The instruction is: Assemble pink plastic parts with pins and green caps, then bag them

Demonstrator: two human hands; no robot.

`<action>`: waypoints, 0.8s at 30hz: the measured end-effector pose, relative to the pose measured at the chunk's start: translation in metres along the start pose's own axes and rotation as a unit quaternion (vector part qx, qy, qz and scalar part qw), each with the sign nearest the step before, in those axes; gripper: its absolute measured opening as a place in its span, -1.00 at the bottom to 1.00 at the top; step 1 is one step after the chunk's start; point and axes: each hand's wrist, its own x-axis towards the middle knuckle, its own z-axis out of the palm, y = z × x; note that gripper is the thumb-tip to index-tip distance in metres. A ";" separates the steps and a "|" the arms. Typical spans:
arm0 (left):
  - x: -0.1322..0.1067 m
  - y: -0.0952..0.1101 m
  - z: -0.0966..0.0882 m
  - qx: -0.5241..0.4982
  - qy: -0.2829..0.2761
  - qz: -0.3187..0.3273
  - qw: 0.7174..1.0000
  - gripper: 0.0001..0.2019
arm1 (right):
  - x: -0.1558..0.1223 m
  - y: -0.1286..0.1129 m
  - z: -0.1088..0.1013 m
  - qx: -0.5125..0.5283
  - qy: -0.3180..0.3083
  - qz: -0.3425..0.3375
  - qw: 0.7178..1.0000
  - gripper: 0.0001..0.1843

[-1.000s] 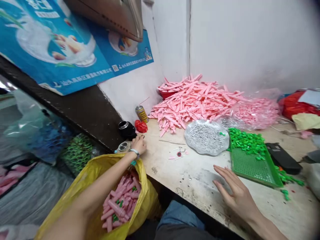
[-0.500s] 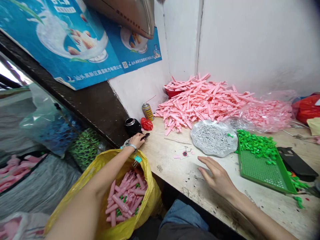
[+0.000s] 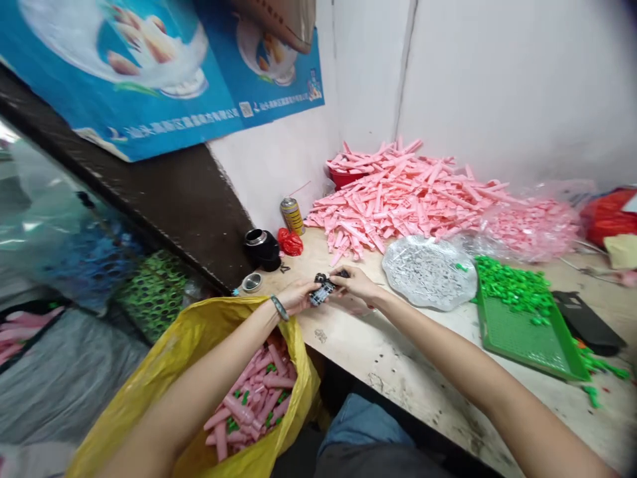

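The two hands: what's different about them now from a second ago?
The right hand moved left, and the left hand came right, away from the black bottle. Now both hold a small dark thing. The pink pile, silver plate and green tray stayed put.

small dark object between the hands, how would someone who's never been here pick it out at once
Find the yellow bag of pink tubes, then the pale tabletop beside it. Over it, the left hand and right hand come together at the small dark object. Unlike the black jar standing nearby, it is held and carries pale markings.
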 end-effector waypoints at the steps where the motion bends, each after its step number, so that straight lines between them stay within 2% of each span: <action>1: 0.001 -0.001 0.017 -0.016 -0.042 -0.016 0.999 -0.59 | -0.017 0.007 -0.015 0.008 0.013 0.018 1.000 -0.75; 4: 0.010 -0.004 0.080 -0.051 -0.174 -0.074 0.981 -0.52 | -0.086 0.032 -0.063 0.045 0.076 0.075 0.993 -0.73; 6: 0.017 -0.006 0.127 -0.025 -0.241 -0.098 0.965 -0.54 | -0.133 0.051 -0.089 0.076 0.137 0.105 0.982 -0.73; 9: 0.028 -0.009 0.187 0.073 -0.272 -0.089 0.955 -0.59 | -0.189 0.078 -0.108 0.074 0.230 0.107 0.964 -0.66; 11: 0.034 -0.008 0.213 0.127 -0.278 -0.078 0.949 -0.63 | -0.215 0.092 -0.112 0.002 0.269 0.084 0.959 -0.61; 13: 0.041 -0.003 0.227 0.178 -0.288 -0.064 0.939 -0.68 | -0.233 0.098 -0.113 -0.140 0.295 0.047 0.944 -0.58; 16: 0.048 0.007 0.237 0.276 -0.284 -0.018 0.918 -0.67 | -0.253 0.095 -0.110 -0.373 0.310 0.002 0.874 -0.59; 18: 0.050 0.015 0.242 0.348 -0.261 0.026 0.900 -0.60 | -0.262 0.092 -0.106 -0.456 0.304 -0.016 0.836 -0.56; 20: 0.049 0.022 0.245 0.416 -0.231 0.069 0.877 -0.56 | -0.265 0.093 -0.098 -0.484 0.279 -0.031 0.829 -0.48; 22: 0.046 0.029 0.243 0.473 -0.204 0.099 0.851 -0.51 | -0.261 0.099 -0.087 -0.495 0.239 -0.046 0.834 -0.37; 24: 0.044 0.035 0.231 0.519 -0.181 0.113 0.827 -0.47 | -0.251 0.107 -0.074 -0.507 0.219 -0.057 0.832 -0.35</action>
